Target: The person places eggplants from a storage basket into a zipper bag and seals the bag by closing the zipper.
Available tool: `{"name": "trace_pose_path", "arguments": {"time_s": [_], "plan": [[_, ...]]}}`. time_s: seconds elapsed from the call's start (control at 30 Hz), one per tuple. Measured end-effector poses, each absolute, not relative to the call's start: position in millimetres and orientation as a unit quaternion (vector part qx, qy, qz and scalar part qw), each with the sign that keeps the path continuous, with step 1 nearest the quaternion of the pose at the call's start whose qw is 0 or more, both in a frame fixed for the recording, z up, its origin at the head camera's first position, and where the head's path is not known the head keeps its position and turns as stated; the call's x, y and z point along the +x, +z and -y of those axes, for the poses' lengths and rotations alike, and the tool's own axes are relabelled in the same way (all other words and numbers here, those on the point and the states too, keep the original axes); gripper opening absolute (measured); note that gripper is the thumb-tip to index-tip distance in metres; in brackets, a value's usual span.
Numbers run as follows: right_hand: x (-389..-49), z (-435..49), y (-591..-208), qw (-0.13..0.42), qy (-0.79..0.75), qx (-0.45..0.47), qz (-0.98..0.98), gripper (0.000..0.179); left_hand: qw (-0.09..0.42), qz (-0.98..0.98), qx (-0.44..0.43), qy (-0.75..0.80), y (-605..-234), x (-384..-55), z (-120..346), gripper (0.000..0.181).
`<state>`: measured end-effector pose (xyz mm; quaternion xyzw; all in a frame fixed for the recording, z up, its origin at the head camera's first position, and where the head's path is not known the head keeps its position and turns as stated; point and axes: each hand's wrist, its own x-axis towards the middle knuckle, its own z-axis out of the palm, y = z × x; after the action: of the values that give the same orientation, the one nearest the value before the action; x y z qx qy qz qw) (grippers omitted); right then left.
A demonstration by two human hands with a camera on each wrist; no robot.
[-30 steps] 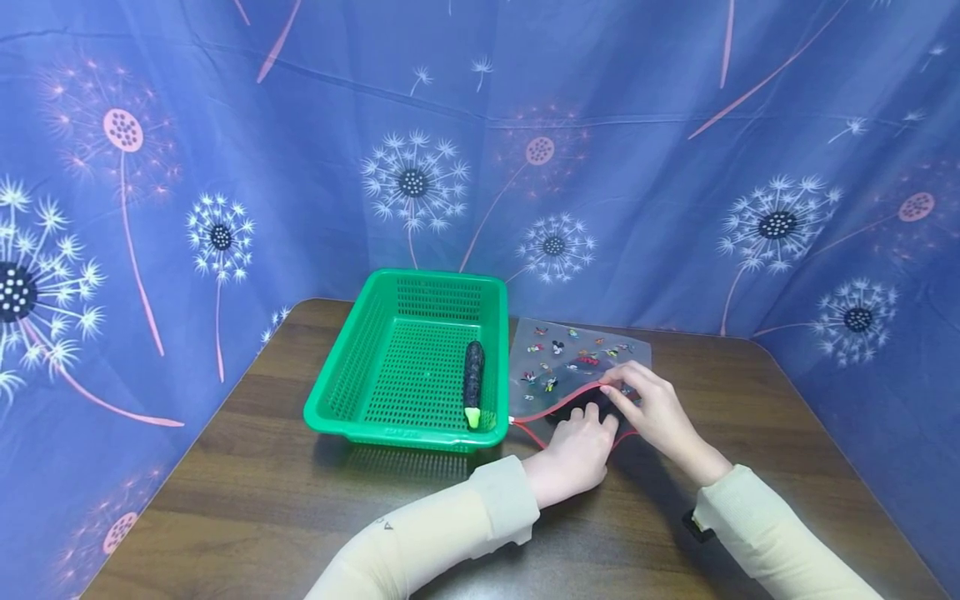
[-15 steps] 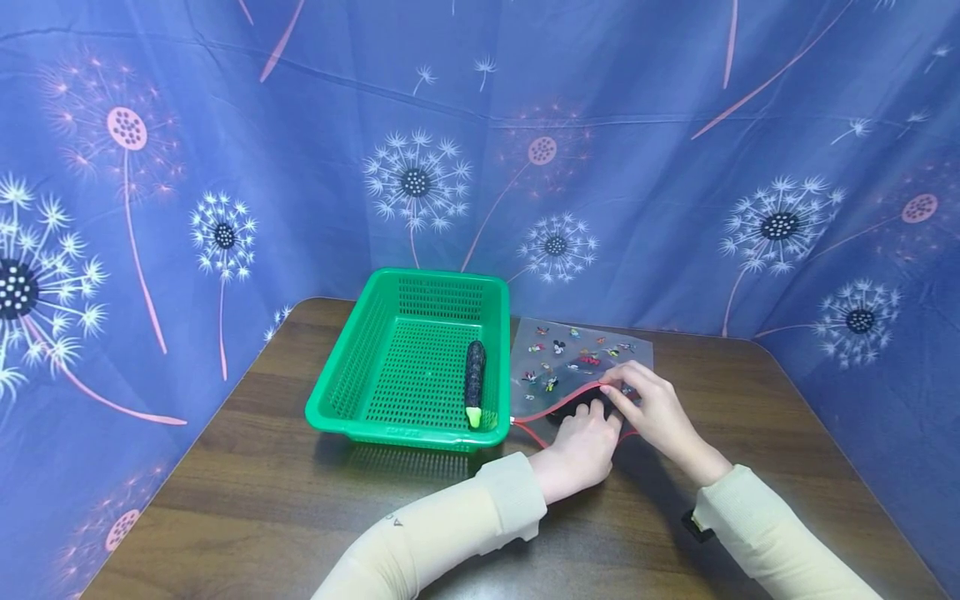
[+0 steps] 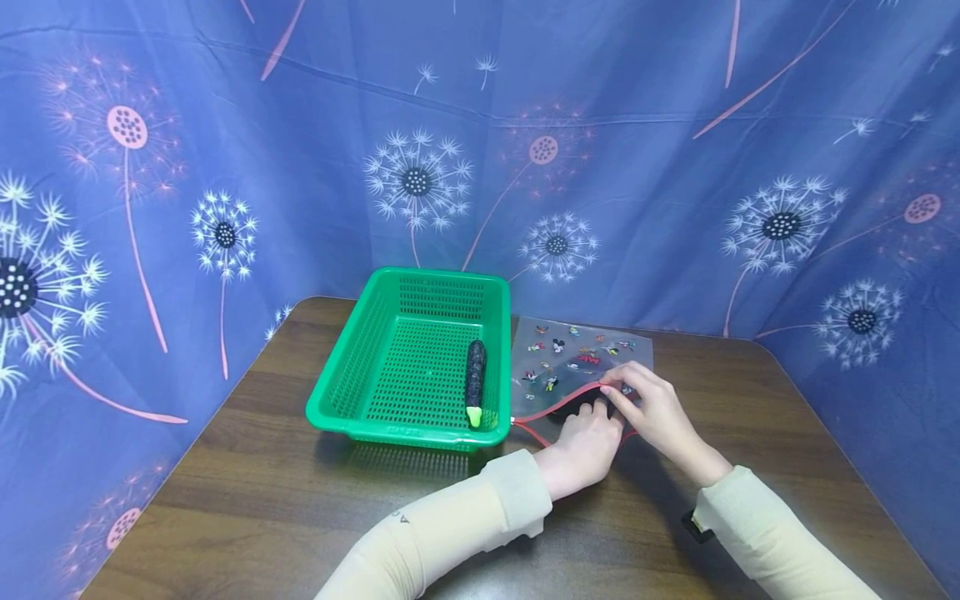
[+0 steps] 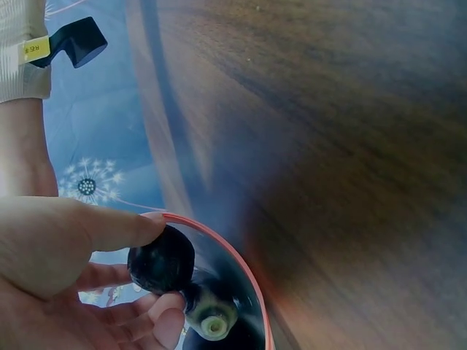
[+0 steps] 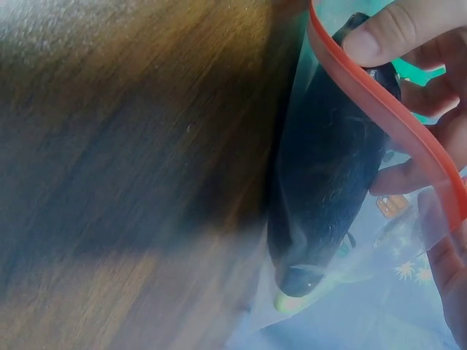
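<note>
A clear plastic bag [image 3: 536, 354] with cartoon prints and a red zip edge [image 3: 558, 404] lies beside the basket, its mouth spread apart. My left hand [image 3: 583, 454] reaches into that mouth and grips the glossy black rounded end of an eggplant [image 4: 164, 259] between thumb and fingers. Next to it in the left wrist view is a pale green stem end [image 4: 213, 325]. Long dark flesh shows through the plastic in the right wrist view, green at its far tip [image 5: 288, 300]. My right hand [image 3: 660, 417] pinches the upper zip edge, lifting it.
A green perforated basket [image 3: 408, 432] stands left of the bag, close against it. Inside lies another eggplant [image 3: 475, 379], its light green end toward me. Behind the wooden table [image 3: 750, 400] hangs a blue dandelion-print curtain [image 3: 645, 183].
My left hand has slid slightly to the right, a little farther into the bag mouth. My right hand keeps its pinch on the zip edge; the basket has not moved.
</note>
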<state>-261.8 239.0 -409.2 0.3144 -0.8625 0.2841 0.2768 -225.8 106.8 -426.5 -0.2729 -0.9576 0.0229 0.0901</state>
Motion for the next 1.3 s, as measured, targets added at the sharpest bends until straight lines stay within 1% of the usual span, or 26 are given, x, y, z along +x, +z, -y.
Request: {"name": "trace_pose_path", "arguments": {"time_s": [0.17,0.37,0.53,0.77,0.97,1.13,1.3], "plan": [[-261.3,-239.1,-409.2,0.274,0.287,0.315,0.862,0.020,0.096,0.956,-0.275,0.023,-427.3,-226.1,-105.6,0.043],[-260.9,-239.8,-409.5,0.271,0.289,0.312,0.864,0.020,0.081,0.957,-0.277,0.018,-427.1,-227.9,-102.3,0.050],[-260.9,-240.7,-409.6,0.270,0.289,0.309,0.865,0.020,0.082,0.956,-0.283,0.009,-423.1,-224.5,-95.8,0.054],[-261.5,-241.3,-408.2,0.270,0.292,0.307,0.865,0.019,0.078,0.955,-0.285,-0.003,-418.4,-218.7,-85.8,0.038],[-262.1,-242.3,-408.6,0.269,0.287,0.308,0.866,0.018,0.077,0.953,-0.293,-0.007,-412.4,-213.5,-76.6,0.035],[-261.9,-243.1,-408.6,0.274,0.287,0.309,0.864,0.018,0.083,0.950,-0.302,-0.007,-404.9,-209.2,-69.1,0.040],[-260.6,-243.6,-407.9,0.275,0.289,0.306,0.864,0.018,0.066,0.950,-0.306,-0.009,-393.4,-204.9,-62.6,0.046]]}}
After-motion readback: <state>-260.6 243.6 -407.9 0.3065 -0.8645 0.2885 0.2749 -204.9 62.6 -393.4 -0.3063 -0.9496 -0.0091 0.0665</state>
